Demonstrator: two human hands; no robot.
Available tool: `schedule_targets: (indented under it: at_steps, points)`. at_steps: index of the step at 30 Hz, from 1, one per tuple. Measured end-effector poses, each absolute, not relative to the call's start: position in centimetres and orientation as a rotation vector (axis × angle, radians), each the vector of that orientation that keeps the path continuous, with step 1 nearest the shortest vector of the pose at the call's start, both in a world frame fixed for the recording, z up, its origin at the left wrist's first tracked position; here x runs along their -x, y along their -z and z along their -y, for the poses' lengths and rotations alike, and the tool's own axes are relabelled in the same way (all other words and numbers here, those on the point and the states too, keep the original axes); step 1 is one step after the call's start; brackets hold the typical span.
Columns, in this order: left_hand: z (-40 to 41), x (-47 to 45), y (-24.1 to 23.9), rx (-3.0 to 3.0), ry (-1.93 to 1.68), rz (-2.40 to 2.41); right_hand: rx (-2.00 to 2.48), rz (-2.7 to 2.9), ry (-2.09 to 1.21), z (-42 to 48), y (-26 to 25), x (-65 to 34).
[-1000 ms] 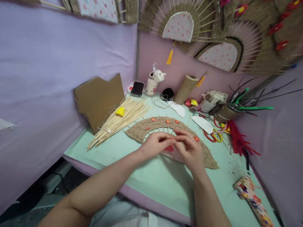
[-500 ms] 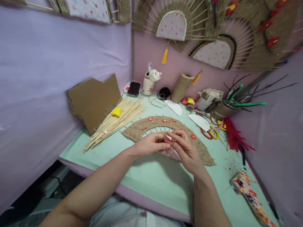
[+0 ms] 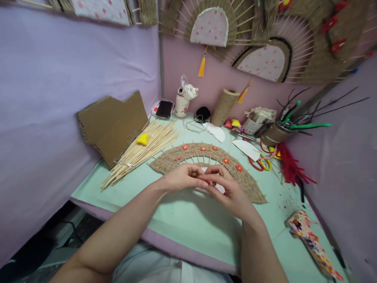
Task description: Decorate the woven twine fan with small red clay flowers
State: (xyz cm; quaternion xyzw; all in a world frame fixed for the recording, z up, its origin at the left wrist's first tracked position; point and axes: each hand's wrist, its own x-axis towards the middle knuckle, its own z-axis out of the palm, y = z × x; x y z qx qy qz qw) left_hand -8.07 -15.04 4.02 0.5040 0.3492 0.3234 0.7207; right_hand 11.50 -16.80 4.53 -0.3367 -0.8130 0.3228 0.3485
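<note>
My left hand point(image 3: 185, 177) and my right hand point(image 3: 231, 190) meet at the fingertips above the lower middle of a fan point(image 3: 165, 162). Between them they pinch a small red piece point(image 3: 209, 182) that looks like soft clay, mostly covered by the fingers. The fan lies flat, an arch of brown twine woven over thin sticks. Several red flowers with yellow centres, one of them a flower point(image 3: 225, 160), dot its band, with small red dots at the left. Its pale inner panel point(image 3: 220, 188) is partly hidden beneath my hands.
Bamboo sticks point(image 3: 141, 157) with a yellow packet point(image 3: 143, 138) lie left, beside folded cardboard point(image 3: 114, 125). Behind stand a twine spool point(image 3: 224, 108) and a white bottle point(image 3: 182, 104). Scissors point(image 3: 266, 162), red fuzzy stems point(image 3: 290, 165) and a paint-spattered glue gun point(image 3: 313, 243) are on the right.
My fingers have shifted around the red piece, the right fingers now reaching further over it toward the left hand. The whole view has moved slightly; the fan lies as before.
</note>
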Motion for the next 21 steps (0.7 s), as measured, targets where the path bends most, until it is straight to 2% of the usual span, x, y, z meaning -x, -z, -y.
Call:
schedule_targets:
  at_steps: [10,21]
  points:
    - [14.95,7.86,-3.64,-1.036,-0.745,-0.823,0.886,2.040,-0.612,16.61,-4.16,-11.11]
    - [14.90,8.09,-3.36,-1.092,-0.780,-0.828,0.972,2.047,-0.569,16.99,-4.61,-10.47]
